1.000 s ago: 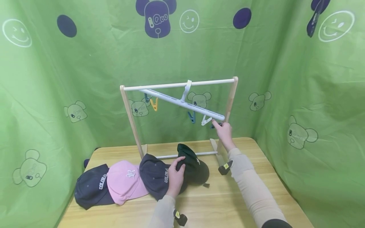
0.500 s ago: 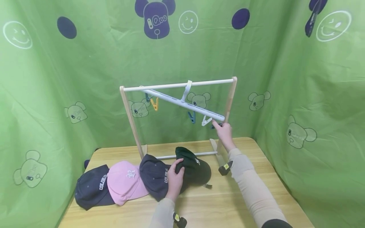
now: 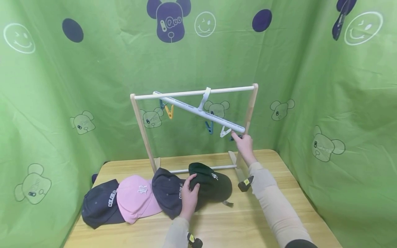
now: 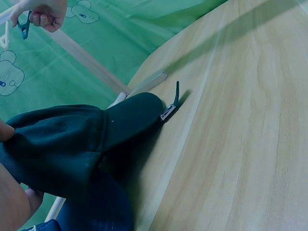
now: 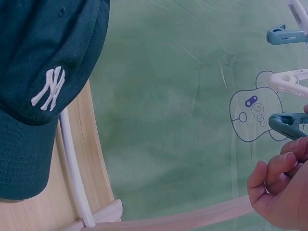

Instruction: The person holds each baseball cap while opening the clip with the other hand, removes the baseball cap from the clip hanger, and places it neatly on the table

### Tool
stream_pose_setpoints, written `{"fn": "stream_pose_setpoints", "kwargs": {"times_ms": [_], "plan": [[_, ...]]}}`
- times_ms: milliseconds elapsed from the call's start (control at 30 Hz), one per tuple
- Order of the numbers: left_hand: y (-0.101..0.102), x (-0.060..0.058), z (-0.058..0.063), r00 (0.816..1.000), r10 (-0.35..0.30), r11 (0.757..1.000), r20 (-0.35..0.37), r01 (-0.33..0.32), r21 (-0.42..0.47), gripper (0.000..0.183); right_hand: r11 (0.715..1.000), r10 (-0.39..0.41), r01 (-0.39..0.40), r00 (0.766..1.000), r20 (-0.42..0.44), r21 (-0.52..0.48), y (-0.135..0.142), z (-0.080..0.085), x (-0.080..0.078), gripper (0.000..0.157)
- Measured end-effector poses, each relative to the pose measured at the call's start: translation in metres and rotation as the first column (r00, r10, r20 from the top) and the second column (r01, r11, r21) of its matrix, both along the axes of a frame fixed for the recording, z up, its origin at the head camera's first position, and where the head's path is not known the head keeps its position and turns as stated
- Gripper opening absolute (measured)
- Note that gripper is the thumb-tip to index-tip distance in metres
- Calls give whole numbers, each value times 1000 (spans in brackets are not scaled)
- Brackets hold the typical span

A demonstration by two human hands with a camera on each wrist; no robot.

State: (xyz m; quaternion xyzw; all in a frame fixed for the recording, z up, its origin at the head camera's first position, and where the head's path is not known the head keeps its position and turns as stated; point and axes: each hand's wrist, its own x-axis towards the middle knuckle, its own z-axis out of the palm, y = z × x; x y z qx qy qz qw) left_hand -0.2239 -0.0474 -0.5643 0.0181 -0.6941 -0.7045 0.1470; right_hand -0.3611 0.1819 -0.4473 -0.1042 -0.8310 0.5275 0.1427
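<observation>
My left hand [image 3: 189, 199] grips the back edge of the crown of a dark green baseball cap [image 3: 208, 182], its thumb and fingers at the left side. A white NY emblem [image 5: 48, 88] shows on the cap's front in the right wrist view. Loose at its lower side is a strap with a metal buckle [image 4: 168, 111]. My right hand [image 3: 245, 145] pinches a blue clip [image 5: 288, 124] at the low right end of a white clip hanger [image 3: 198, 112]. This hanger is tilted, hooked over the rail of a small rack. Other clips on it are white, yellow and blue.
The wooden rack [image 3: 252, 103] stands at the table's back, with a white rail [image 3: 173, 94]. Left of the green cap lie a navy cap [image 3: 165, 189], overlapped by it, a pink cap [image 3: 131, 199] and another navy cap [image 3: 97, 203]. Green cloth [image 3: 108, 69] surrounds the table [image 3: 235, 227].
My left hand has lowered the green cap, which now lies flatter with its brim farther right. The hanger has shifted slightly right, my right hand still at its clip.
</observation>
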Motion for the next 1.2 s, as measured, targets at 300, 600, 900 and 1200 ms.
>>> {"fn": "stream_pose_setpoints", "kwargs": {"times_ms": [300,600,900,1200], "plan": [[-5,12,12,1000,-9,1000,20,8,18,39,1000,-12,12,1000,-1,10,0,0,1,46],[-6,10,3,999,-6,1000,46,5,13,41,1000,-8,7,1000,9,22,1,1,3,47],[-6,-4,-35,992,66,997,104,-62,-44,43,1000,-10,10,1000,20,7,1,0,3,45],[-9,0,-44,988,95,992,119,-84,-97,44,1000,-6,6,1000,19,-4,2,-3,2,45]]}}
